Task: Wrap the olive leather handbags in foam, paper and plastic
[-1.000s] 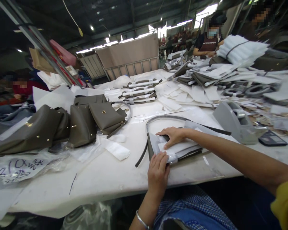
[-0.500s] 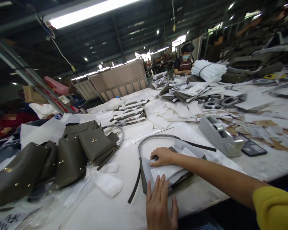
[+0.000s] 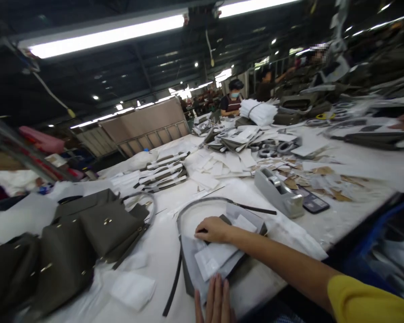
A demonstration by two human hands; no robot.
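Observation:
A dark olive handbag lies flat before me, with pale grey wrapping sheet and a white packet on top. Its wrapped handle arches away from me, and a dark strap trails off the left side. My right hand is over the middle of the bag, fingers curled together beside a dark strip; whatever they pinch is hidden. Along the near edge, my left hand rests flat with fingers stretched on the sheet, cut off by the frame's bottom.
Olive handbags stand at left beside a folded white sheet. A grey tape dispenser and a phone sit to the right. Beyond lie wrapped handles, paper scraps and stacked pieces. A masked person works at the back.
My view has turned right, so the scene sits further left. My right hand stays over the bag with fingers curled. The left hand appears lower in the frame, still at the near edge.

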